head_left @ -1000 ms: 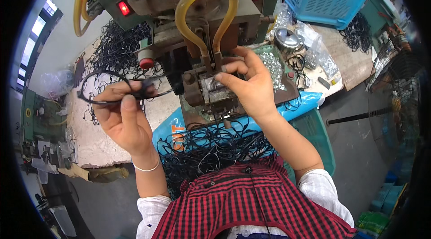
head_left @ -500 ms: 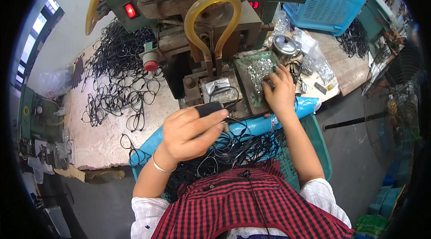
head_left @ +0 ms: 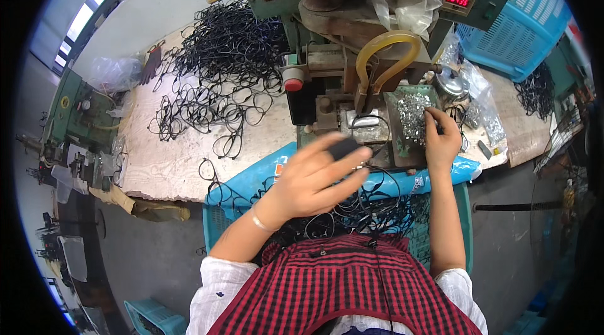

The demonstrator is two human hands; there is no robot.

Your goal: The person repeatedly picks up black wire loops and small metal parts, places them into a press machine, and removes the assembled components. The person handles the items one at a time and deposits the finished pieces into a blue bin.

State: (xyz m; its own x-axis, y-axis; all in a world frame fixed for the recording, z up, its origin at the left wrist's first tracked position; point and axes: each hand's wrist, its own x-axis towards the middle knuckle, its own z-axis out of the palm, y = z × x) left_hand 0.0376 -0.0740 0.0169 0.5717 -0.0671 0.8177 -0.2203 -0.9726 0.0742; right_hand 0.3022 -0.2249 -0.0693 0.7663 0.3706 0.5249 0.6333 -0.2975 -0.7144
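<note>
View from above a person in a red checked shirt seated at a workbench (head_left: pixel 189 171) with a press machine (head_left: pixel 352 39) at twelve o'clock.

The left hand (head_left: pixel 314 174) is raised at the centre of the view, fingers spread and slightly curled, pointing toward two o'clock. Its fingertips pinch a black eyeglass frame (head_left: pixel 352 146) with a dark end piece; the frame's thin rim loops out toward the machine's fixture, and its long axis runs roughly from eight o'clock to two o'clock. The frame sits just in front of the machine's base, above a blue basket (head_left: pixel 251 184) of more black frames at the person's lap.

The right hand (head_left: pixel 442 140), at about three o'clock from the left hand, reaches palm-down into a tray of small silvery metal parts (head_left: pixel 412 115), fingertips pressed together among them; whether it grips a part cannot be told.

A yellow hose (head_left: pixel 384 52) arches over the fixture. A large heap of black frames (head_left: pixel 214 64) lies on the bench at ten o'clock. A blue crate (head_left: pixel 522 20) stands at two o'clock.
</note>
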